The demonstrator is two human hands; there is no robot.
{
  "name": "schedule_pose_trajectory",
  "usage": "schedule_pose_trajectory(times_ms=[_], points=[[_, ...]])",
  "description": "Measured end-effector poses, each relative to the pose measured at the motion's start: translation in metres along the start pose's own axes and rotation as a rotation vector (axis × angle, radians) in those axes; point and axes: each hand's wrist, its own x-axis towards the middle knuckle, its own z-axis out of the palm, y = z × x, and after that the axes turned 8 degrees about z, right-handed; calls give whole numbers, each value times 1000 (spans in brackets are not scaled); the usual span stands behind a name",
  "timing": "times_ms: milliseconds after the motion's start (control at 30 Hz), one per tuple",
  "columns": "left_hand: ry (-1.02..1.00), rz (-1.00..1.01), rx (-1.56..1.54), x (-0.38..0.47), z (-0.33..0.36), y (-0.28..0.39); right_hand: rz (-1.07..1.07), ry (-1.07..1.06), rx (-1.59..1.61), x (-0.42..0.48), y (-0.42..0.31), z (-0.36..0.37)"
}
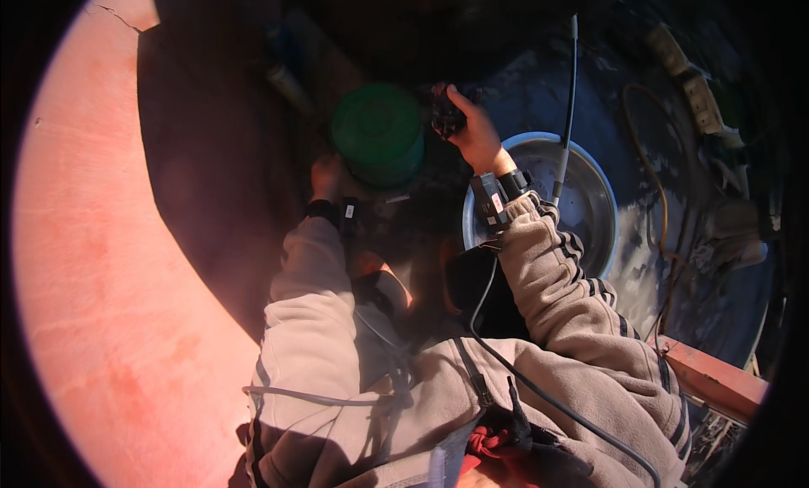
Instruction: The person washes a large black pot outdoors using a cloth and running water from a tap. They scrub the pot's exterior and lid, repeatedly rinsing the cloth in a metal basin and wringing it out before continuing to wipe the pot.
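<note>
My right hand [477, 134] grips a dark, reddish, crumpled bundle [447, 112], perhaps cloth or mesh, with the thumb on top. Directly left of it stands a round green container [378, 131], which looks like an upturned bucket or a lidded tub. In shadow at the container's lower left side is my left hand [327, 177]; its fingers are too dark to make out. A wide metal basin [603, 197] with a pale rim lies partly under my right forearm. Both wrists wear black strapped devices.
A grey and black rod or tube [572, 77] leans across the basin. Farther right, a yellowish hose [654, 175] curves over the wet ground. A pink wall [114, 235] bounds the left side, and a red beam [714, 374] lies at lower right. Cables cross my jacket.
</note>
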Motion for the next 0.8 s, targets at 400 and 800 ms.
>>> schedule_pose_trajectory(times_ms=[400, 800], points=[[-140, -62, 156, 36, 16, -7, 18, 48, -87, -1, -11, 18], [-166, 57, 180, 18, -4, -15, 93, 25, 57, -2, -18, 2]])
